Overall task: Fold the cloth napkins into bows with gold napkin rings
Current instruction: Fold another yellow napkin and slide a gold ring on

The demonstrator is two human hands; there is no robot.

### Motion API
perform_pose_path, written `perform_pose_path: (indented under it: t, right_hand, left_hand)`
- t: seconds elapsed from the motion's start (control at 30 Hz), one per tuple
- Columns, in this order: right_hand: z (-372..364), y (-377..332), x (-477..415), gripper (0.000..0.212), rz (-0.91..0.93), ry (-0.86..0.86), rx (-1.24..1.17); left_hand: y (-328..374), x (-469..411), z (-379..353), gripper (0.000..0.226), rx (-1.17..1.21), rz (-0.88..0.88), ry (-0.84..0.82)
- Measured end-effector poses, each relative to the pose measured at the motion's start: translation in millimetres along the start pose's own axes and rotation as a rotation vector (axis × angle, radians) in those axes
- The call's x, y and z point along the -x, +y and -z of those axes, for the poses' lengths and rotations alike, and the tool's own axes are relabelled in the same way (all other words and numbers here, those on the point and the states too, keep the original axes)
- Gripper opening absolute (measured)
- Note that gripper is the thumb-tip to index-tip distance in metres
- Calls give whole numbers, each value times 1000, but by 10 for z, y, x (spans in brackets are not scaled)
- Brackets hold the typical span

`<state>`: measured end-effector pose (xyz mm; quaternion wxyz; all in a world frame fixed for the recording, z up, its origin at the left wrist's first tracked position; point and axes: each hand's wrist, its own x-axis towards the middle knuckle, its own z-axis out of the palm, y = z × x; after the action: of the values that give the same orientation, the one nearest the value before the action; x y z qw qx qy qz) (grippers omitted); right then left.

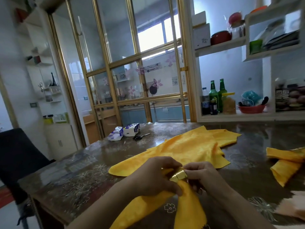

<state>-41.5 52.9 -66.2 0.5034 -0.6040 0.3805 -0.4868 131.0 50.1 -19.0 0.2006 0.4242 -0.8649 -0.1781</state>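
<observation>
A yellow cloth napkin (166,210) is gathered at its middle and passes through a gold napkin ring (179,175) near the table's front edge. My left hand (153,176) grips the bunched napkin just left of the ring. My right hand (201,176) pinches the ring from the right. The napkin's two tails hang down toward me. Behind the hands lie several loose yellow napkins (186,146) spread flat. A folded yellow napkin (287,164) lies at the right edge.
The dark patterned table (74,177) carries two tissue packs (123,131) and black scissors (140,136) at the back left. A dark chair (18,156) stands at the left. Shelves with bottles (216,96) and a red bowl (251,109) run behind the table.
</observation>
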Motion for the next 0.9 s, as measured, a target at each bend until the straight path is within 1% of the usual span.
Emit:
perform_pose_path:
  t: [0.07,0.13,0.2,0.3,0.4,0.47,0.5,0.53,0.57,0.63,0.67,0.7,0.77,0.8,0.83,0.87,0.9]
  right_hand:
    - [41,-30,1,17,-3,22,-27]
    - [103,-24,16,25,-6,91,-46]
    - [131,4,10,25,-33,127,-50]
    - [47,67,-29,26,-143,32,-47]
    - [-75,103,-19,39,-253,-67,14]
    - [-123,122,-7,39,-248,-50,-2]
    - [-132,125,-7,37,-240,-21,-49]
    - [-132,117,-5,34,-233,21,-107]
    - [-128,103,-7,31,-229,64,-176]
    - [-116,70,1,30,-230,125,-298]
    - [-112,54,13,31,-236,136,-339]
    - [-111,32,23,30,-242,135,-378]
    - [-142,29,49,30,-254,114,-443]
    - [-152,33,56,31,-246,99,-471]
    - [-162,27,61,34,-232,84,-505]
    - [-164,38,60,38,-217,76,-537]
    - [-154,54,61,41,-206,80,-560]
  left_hand:
    - [20,3,30,59,25,17,-14]
    - [29,24,46,58,8,34,-18]
    - [1,56,40,56,-46,39,-1]
    - [-36,108,-22,57,-201,16,40]
    - [-79,145,-100,60,-326,-46,109]
    - [-111,162,-142,63,-393,-101,129]
    - [-121,176,-150,65,-382,-116,150]
    - [-150,187,-146,67,-324,-106,184]
    - [-185,201,-136,71,-209,-74,246]
    - [-191,254,-80,74,93,0,373]
    - [-198,284,-66,70,252,30,410]
    - [-210,290,-66,63,375,50,409]
    - [-195,341,-112,49,503,108,372]
    - [-217,316,-159,46,537,148,349]
    - [-253,287,-202,49,584,183,303]
    - [-254,248,-242,59,681,252,235]
    - [-225,200,-282,70,836,342,129]
